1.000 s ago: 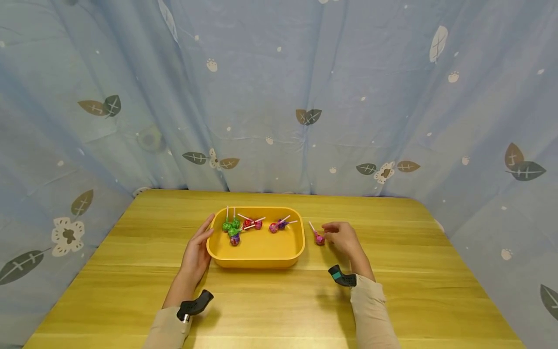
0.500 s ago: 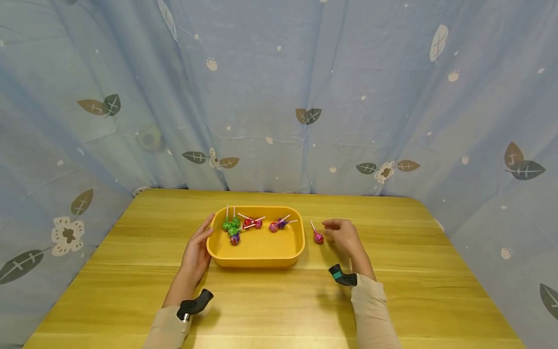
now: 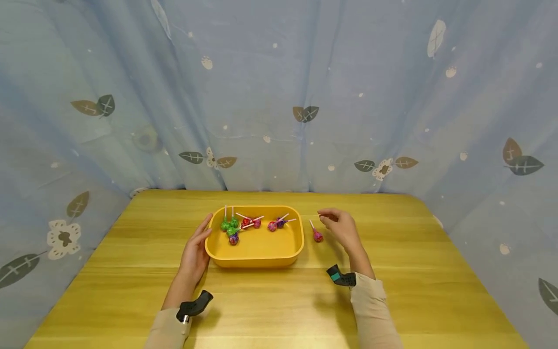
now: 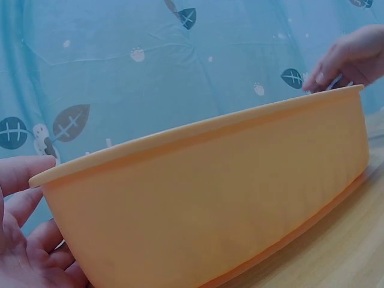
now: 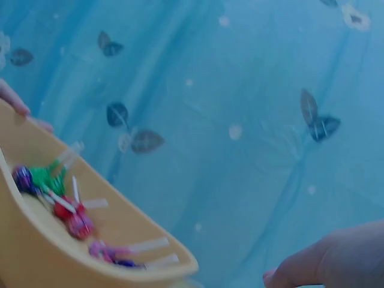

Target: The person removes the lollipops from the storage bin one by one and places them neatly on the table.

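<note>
A yellow plastic tray point(image 3: 255, 262) stands on the table, with several wrapped lollipops inside. My left hand point(image 3: 194, 257) lies against the tray's left end, its extended fingers touching the rim and outer wall. To the right of the tray, one pink lollipop point(image 3: 317, 237) lies on the table with its stick pointing away from me. My right hand point(image 3: 343, 229) hovers just right of and beyond this lollipop, fingers loosely bent and holding nothing. In the right wrist view only part of that hand point(image 5: 336, 258) shows, apart from the tray's corner.
Inside the tray, green lollipops point(image 3: 230, 227) cluster at the left, red ones point(image 3: 246, 222) lie beside them, and a purple one point(image 3: 280, 223) is at the right. The wooden table point(image 3: 270, 305) ends at a patterned blue curtain point(image 3: 261, 97). Each wrist carries a black camera mount point(image 3: 341, 277).
My right hand has risen slightly and moved away from the pink lollipop, which has shifted a little toward the tray. My left hand keeps its place on the tray.
</note>
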`<state>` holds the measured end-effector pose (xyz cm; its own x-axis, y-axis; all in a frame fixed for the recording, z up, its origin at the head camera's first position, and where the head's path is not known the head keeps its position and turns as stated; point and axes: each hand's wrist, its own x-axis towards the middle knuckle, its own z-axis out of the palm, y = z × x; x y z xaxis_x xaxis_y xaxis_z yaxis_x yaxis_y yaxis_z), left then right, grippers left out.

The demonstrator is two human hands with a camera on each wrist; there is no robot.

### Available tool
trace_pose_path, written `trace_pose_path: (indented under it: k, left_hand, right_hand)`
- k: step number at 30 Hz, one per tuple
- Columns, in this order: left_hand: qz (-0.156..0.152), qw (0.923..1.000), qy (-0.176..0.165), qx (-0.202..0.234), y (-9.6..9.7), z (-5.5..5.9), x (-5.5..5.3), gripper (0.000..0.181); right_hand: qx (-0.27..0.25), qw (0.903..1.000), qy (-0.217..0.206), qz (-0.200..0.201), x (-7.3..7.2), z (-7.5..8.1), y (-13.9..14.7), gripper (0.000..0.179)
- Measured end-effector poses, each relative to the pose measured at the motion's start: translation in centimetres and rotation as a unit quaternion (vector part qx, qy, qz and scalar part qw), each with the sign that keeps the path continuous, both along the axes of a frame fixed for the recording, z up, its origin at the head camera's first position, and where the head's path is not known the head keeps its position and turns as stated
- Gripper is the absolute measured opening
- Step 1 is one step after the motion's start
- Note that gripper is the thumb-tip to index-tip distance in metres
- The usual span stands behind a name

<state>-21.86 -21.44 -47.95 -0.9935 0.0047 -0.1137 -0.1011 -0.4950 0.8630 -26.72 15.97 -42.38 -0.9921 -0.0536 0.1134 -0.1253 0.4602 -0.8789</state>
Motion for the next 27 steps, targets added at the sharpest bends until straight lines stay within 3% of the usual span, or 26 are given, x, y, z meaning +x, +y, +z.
trace_pose_path:
  k: [4,11,14,21,27]
  left_hand:
    - [0.003,1.0,0.006,0.006,-0.1,0.1,0.1,0.052]
    - [0.005,0.9999,0.011,0.011,0.0,0.5,0.2,0.053]
    - [0.003,0.9999,0.009,0.005,0.0,0.7,0.3,0.054]
    - [0.006,0.9999,0.011,0.007,-0.1,0.3,0.1,0.052]
    - [0.008,0.9998,0.013,0.01,-0.1,0.0,0.0,0.051]
  right_hand:
    - [-0.032,0.9988,0.018,0.031,0.2,0.9,-1.4,0.024]
    - [-0.027,0.9962,0.016,0.081,0.4,1.8,-4.9,0.021]
    - [-0.043,0.9917,0.012,0.12,0.4,1.8,-6.8,0.019]
    - [-0.078,0.9756,-0.031,0.203,-0.2,1.4,-11.1,0.022]
    - [-0.058,0.9731,-0.083,0.207,-1.2,1.0,-14.4,0.024]
